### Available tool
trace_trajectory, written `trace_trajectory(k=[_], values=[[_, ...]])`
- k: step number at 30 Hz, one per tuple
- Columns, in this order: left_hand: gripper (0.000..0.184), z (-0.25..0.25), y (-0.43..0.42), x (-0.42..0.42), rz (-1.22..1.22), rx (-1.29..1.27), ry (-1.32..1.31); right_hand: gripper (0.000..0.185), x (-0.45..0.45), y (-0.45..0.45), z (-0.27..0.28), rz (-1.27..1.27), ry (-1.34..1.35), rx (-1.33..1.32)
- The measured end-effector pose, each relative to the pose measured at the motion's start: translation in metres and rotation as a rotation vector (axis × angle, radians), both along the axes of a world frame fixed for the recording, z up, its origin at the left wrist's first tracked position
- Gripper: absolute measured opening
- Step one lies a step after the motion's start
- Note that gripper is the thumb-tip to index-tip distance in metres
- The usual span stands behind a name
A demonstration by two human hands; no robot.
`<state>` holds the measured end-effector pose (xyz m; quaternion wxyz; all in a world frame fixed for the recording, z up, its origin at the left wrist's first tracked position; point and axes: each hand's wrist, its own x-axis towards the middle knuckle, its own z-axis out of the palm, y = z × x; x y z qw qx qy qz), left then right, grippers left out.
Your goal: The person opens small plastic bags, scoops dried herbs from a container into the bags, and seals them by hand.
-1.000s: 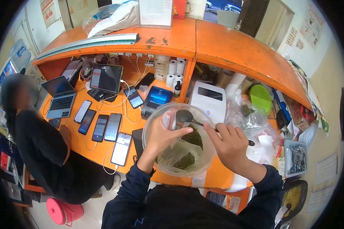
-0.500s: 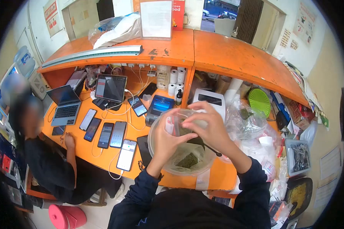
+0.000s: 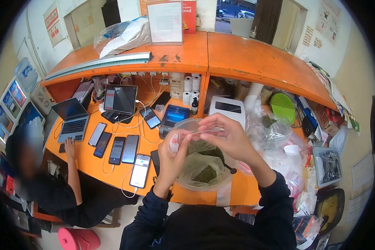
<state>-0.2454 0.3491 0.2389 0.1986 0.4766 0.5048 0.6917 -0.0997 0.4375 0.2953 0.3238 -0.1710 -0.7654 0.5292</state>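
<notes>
The small clear plastic bag (image 3: 173, 146) is hard to make out: thin and see-through, it blends into the tub behind, and fingers cover much of it. A whitish, red-marked part shows against the palm of the left hand (image 3: 173, 151), and a strip of film runs across to the right hand (image 3: 224, 135). What lies inside the bag cannot be told. The left hand's thumb and fingers close on it, palm partly curled; the right pinches the film's edge between thumb and fingertips, its other fingers loosely bent and spread.

Both hands are above the translucent plastic tub (image 3: 208, 187), hiding much of its far rim. In the tub sits a larger clear plastic liner (image 3: 189, 166) with dark green flakes (image 3: 205, 174). A dark spoon handle (image 3: 231, 170) sticks out over the tub's right rim; the bowl end is hidden.

The right hand and tub cut off the lower part of the white boxy machine (image 3: 225, 109). At left, a co-worker's face is blurred, while that person's hand (image 3: 70, 148) rests at the laptop (image 3: 73, 125). Writing on the phones (image 3: 140, 171) is too small to read.
</notes>
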Motion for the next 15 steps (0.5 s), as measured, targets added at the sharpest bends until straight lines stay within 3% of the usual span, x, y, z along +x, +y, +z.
trace_trajectory(k=[7, 12, 15], values=[[0.007, 0.013, -0.009, 0.019, 0.193, 0.08, 0.329, 0.022, 0.005, -0.01, 0.004, -0.008, 0.06, 0.101], [0.005, 0.017, -0.012, 0.029, 0.08, 0.071, 0.146, 0.02, 0.035, -0.005, -0.005, -0.038, 0.25, -0.008], [0.004, 0.016, -0.01, 0.035, 0.018, 0.013, 0.127, 0.021, 0.058, 0.006, -0.014, -0.115, 0.202, 0.036]])
